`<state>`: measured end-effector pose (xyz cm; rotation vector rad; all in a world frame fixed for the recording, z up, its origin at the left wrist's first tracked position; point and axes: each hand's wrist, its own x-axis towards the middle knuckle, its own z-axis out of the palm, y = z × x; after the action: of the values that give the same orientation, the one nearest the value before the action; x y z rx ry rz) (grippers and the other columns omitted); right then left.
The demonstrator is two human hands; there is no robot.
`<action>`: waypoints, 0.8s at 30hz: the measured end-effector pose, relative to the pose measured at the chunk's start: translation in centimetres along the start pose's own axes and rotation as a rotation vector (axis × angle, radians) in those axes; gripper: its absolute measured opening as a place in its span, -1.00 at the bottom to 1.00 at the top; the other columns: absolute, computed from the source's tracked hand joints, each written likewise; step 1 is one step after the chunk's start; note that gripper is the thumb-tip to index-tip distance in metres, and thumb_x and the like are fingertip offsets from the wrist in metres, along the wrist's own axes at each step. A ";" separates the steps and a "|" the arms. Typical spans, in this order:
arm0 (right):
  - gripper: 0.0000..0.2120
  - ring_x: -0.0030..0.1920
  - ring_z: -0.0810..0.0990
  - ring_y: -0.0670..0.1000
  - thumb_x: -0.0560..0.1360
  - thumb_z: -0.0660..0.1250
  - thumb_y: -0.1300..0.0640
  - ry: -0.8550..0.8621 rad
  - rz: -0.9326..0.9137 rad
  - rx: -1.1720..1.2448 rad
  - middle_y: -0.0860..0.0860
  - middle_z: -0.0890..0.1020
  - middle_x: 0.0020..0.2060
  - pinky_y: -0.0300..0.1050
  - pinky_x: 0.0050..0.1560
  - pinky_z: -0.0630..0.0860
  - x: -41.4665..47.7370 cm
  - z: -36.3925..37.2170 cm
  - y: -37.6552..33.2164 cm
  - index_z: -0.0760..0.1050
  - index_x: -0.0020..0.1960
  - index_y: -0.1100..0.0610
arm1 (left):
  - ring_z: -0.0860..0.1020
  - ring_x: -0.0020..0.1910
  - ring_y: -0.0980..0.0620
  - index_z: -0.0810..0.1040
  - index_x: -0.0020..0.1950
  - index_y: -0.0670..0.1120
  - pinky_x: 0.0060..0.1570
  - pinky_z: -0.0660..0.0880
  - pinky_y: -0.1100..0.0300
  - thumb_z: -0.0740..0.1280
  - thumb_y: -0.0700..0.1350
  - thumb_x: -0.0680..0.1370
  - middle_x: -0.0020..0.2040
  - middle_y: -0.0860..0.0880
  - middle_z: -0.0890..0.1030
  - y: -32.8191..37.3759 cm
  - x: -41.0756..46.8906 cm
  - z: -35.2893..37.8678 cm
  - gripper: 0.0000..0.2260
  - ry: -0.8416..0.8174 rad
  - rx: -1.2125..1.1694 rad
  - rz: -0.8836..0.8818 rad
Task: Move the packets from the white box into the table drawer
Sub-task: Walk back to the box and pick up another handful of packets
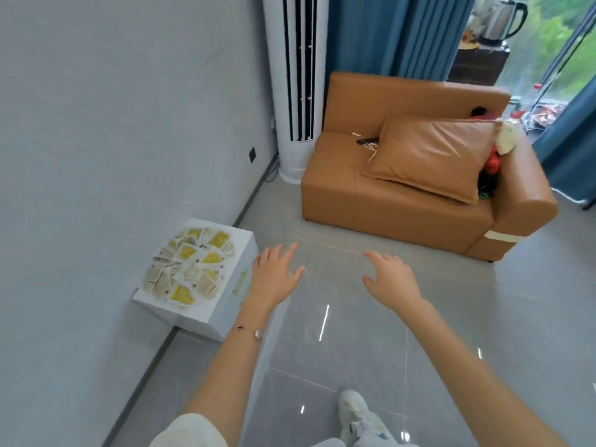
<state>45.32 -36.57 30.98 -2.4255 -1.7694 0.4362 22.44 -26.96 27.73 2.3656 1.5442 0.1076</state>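
A white box [225, 304] stands on the floor against the left wall, its top filled with several yellow and beige packets [190, 266]. My left hand [275, 272] hovers just right of the box, fingers spread and holding nothing. My right hand [392, 274] is further right over the grey floor, also spread and holding nothing. No table or drawer is in view.
An orange sofa [403, 201] with a cushion [432, 156] stands ahead on the right. A tall white floor air conditioner [295, 85] stands in the corner, beside blue curtains [387, 30]. Grey tiled floor [354, 350] lies underfoot, with my white shoe [354, 411] below.
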 end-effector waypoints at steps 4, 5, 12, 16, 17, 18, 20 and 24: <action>-0.48 0.38 0.34 0.11 0.54 0.22 0.04 -0.062 -0.175 -0.026 0.01 0.39 0.39 -0.01 0.33 0.26 6.9 -0.1 -1.7 0.24 0.48 0.02 | 0.16 0.50 -0.09 0.10 0.57 0.09 0.44 0.14 -0.04 0.13 0.21 0.59 0.52 -0.08 0.22 -1.0 2.9 0.0 -0.43 0.024 -0.041 -0.156; -0.48 0.38 0.33 0.10 0.53 0.22 0.05 -0.083 -0.220 -0.035 0.00 0.38 0.38 -0.02 0.33 0.25 8.5 -0.1 -2.4 0.23 0.48 0.01 | 0.15 0.50 -0.09 0.11 0.57 0.09 0.44 0.13 -0.03 0.13 0.22 0.59 0.53 -0.07 0.22 -1.5 3.2 -0.1 -0.42 0.037 -0.057 -0.202; -0.45 0.38 0.32 0.13 0.54 0.22 0.04 -0.204 -0.506 -0.097 0.02 0.37 0.40 0.02 0.36 0.23 17.8 1.7 -10.2 0.20 0.50 0.01 | 0.13 0.51 -0.10 0.14 0.55 0.10 0.45 0.11 -0.06 0.13 0.23 0.59 0.55 -0.04 0.19 -8.0 2.9 -0.8 -0.44 0.114 -0.102 -0.525; -0.43 0.39 0.32 0.12 0.54 0.22 0.06 -0.245 -0.648 -0.103 0.01 0.35 0.42 0.00 0.37 0.20 22.4 4.4 -16.4 0.17 0.52 -0.02 | 0.14 0.51 -0.11 0.12 0.56 0.12 0.46 0.10 -0.06 0.14 0.24 0.57 0.54 -0.04 0.20 -13.2 3.2 -0.7 -0.42 0.140 -0.126 -0.670; -0.43 0.40 0.30 0.12 0.54 0.21 0.06 -0.259 -0.680 -0.111 0.01 0.33 0.44 0.00 0.39 0.18 23.6 5.2 -18.0 0.17 0.52 -0.02 | 0.14 0.51 -0.11 0.12 0.55 0.13 0.46 0.10 -0.06 0.14 0.25 0.57 0.54 -0.04 0.21 -14.7 3.5 -0.5 -0.42 0.144 -0.130 -0.702; -0.43 0.43 0.27 0.12 0.55 0.20 0.05 -0.272 -0.707 -0.127 0.01 0.29 0.47 0.01 0.42 0.15 24.9 6.1 -19.6 0.15 0.53 -0.03 | 0.14 0.51 -0.11 0.13 0.55 0.13 0.46 0.11 -0.07 0.14 0.25 0.57 0.54 -0.04 0.21 -16.2 4.0 -0.3 -0.42 0.147 -0.133 -0.732; -0.42 0.49 0.16 0.10 0.56 0.19 0.02 -0.289 -0.745 -0.180 0.01 0.20 0.51 0.02 0.46 0.09 27.5 8.0 -22.3 0.10 0.54 -0.04 | 0.14 0.52 -0.12 0.14 0.55 0.13 0.46 0.13 -0.08 0.13 0.26 0.57 0.54 -0.04 0.22 -19.4 5.3 0.2 -0.43 0.146 -0.140 -0.786; -0.37 0.55 -0.01 0.10 0.57 0.17 -0.10 -0.306 -0.803 -0.304 0.02 0.06 0.55 0.07 0.51 -0.03 32.5 11.0 -26.7 0.01 0.56 -0.09 | 0.13 0.52 -0.13 0.13 0.55 0.12 0.45 0.11 -0.09 0.13 0.26 0.57 0.54 -0.06 0.21 -25.4 8.5 1.6 -0.42 0.099 -0.191 -0.882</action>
<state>26.81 1.72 21.87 -1.6039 -2.8924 0.4714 3.95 -10.25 17.72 1.3837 2.3417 0.1567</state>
